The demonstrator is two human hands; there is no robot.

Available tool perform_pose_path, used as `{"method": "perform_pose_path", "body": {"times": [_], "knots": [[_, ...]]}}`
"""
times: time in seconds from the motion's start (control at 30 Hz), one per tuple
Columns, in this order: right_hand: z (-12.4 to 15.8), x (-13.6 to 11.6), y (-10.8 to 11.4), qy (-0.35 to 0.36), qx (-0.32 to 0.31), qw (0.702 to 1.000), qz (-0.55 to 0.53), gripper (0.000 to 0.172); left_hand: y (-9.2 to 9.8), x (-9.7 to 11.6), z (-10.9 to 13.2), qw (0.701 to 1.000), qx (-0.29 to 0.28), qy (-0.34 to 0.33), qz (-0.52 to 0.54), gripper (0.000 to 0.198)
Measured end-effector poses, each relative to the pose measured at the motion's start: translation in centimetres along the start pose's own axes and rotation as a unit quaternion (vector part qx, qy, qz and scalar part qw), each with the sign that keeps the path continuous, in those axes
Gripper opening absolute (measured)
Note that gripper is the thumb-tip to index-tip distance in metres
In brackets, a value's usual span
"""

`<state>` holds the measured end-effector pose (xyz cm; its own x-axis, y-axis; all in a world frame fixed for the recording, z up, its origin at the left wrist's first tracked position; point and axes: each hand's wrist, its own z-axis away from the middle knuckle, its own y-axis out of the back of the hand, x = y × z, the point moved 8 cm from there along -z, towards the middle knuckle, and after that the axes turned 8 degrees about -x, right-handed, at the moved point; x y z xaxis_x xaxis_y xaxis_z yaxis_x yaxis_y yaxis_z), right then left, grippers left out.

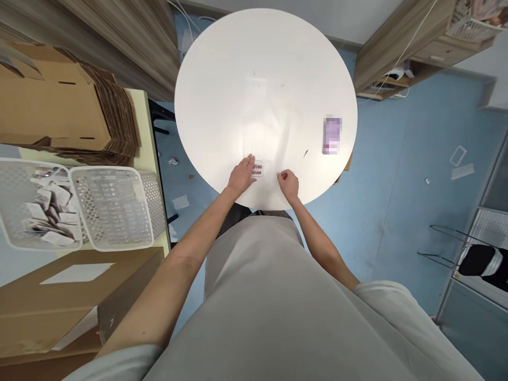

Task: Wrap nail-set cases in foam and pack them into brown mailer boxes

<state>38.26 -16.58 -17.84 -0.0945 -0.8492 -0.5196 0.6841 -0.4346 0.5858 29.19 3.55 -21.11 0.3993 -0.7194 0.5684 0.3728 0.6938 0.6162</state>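
My left hand (pixel 242 176) lies flat near the front edge of a round white table (pixel 262 79), fingers stretched out and resting on a small clear tray with red pieces (pixel 258 169). My right hand (pixel 288 183) is a short way to the right of that tray, fingers curled in a pinch. What the pinch holds, if anything, is too small to make out.
A blurred purple item (pixel 332 135) lies near the table's right edge. At the left stand two white perforated baskets (pixel 111 206) with small packets, flattened cardboard boxes (pixel 67 106) behind them and a brown carton (pixel 59 296) in front. Blue floor surrounds the table.
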Motion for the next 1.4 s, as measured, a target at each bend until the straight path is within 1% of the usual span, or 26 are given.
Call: {"method": "perform_pose_path", "body": {"times": [0.03, 0.1, 0.17, 0.23, 0.33, 0.4, 0.47, 0.53, 0.6, 0.7, 0.8, 0.9, 0.97, 1.07, 1.2, 1.3, 1.4], "knots": [[0.2, -0.8, -0.3, 0.016, -0.005, 1.000, 0.006, 0.017, 0.1, 0.0, 0.4, 1.000, 0.019, 0.004, 0.016, 0.091], [0.7, -2.7, -1.1, 0.048, -0.021, 0.999, 0.013, 0.017, 0.3, -0.2, 1.4, 0.996, 0.064, 0.026, 0.051, 0.075], [0.9, -4.5, -2.3, 0.078, -0.044, 0.996, 0.013, 0.018, 0.5, -0.3, 2.5, 0.990, 0.092, 0.049, 0.092, 0.063], [1.0, -6.1, -3.7, 0.100, -0.068, 0.993, 0.014, 0.020, 0.6, -0.1, 3.2, 0.983, 0.101, 0.056, 0.141, 0.059], [0.7, -7.7, -6.0, 0.120, -0.101, 0.987, 0.024, 0.023, 1.0, 0.0, 3.5, 0.967, 0.113, 0.076, 0.214, 0.055], [0.4, -8.2, -7.4, 0.125, -0.119, 0.985, 0.031, 0.022, 1.3, -0.6, 3.3, 0.953, 0.129, 0.122, 0.246, 0.050], [0.1, -8.4, -8.4, 0.126, -0.130, 0.983, 0.034, 0.021, 1.4, -1.4, 2.9, 0.939, 0.137, 0.172, 0.266, 0.039], [-0.1, -8.5, -9.0, 0.125, -0.138, 0.982, 0.034, 0.019, 1.5, -2.3, 2.6, 0.929, 0.139, 0.208, 0.274, 0.027], [-0.1, -8.5, -9.3, 0.127, -0.148, 0.980, 0.031, 0.017, 1.6, -2.9, 2.2, 0.925, 0.144, 0.225, 0.271, 0.018], [0.0, -8.3, -8.9, 0.129, -0.157, 0.979, 0.029, 0.014, 1.9, -3.7, 1.8, 0.925, 0.150, 0.233, 0.261, 0.015], [-0.3, -7.0, -7.4, 0.106, -0.125, 0.986, 0.027, 0.012, 1.8, -4.6, 1.4, 0.924, 0.140, 0.251, 0.254, 0.015], [-1.2, -4.9, -5.8, 0.051, -0.078, 0.996, 0.019, 0.016, 1.5, -5.5, 1.2, 0.919, 0.133, 0.274, 0.252, 0.015], [-1.8, -3.5, -5.4, 0.010, -0.066, 0.998, 0.007, 0.019, 1.4, -5.8, 1.1, 0.915, 0.134, 0.281, 0.256, 0.015], [-2.5, -2.5, -5.8, -0.029, -0.078, 0.996, -0.012, 0.025, 1.2, -6.0, 1.0, 0.912, 0.135, 0.284, 0.262, 0.014], [-2.8, -2.9, -7.0, -0.046, -0.094, 0.994, -0.022, 0.033, 1.1, -5.8, 0.9, 0.914, 0.129, 0.285, 0.258, 0.014], [-2.9, -3.0, -7.5, -0.056, -0.091, 0.994, -0.031, 0.033, 1.0, -5.5, 0.8, 0.914, 0.127, 0.291, 0.252, 0.015], [-3.0, -2.7, -7.5, -0.057, -0.071, 0.994, -0.056, 0.027, 0.8, -5.5, 0.9, 0.912, 0.126, 0.298, 0.250, 0.016]]}}
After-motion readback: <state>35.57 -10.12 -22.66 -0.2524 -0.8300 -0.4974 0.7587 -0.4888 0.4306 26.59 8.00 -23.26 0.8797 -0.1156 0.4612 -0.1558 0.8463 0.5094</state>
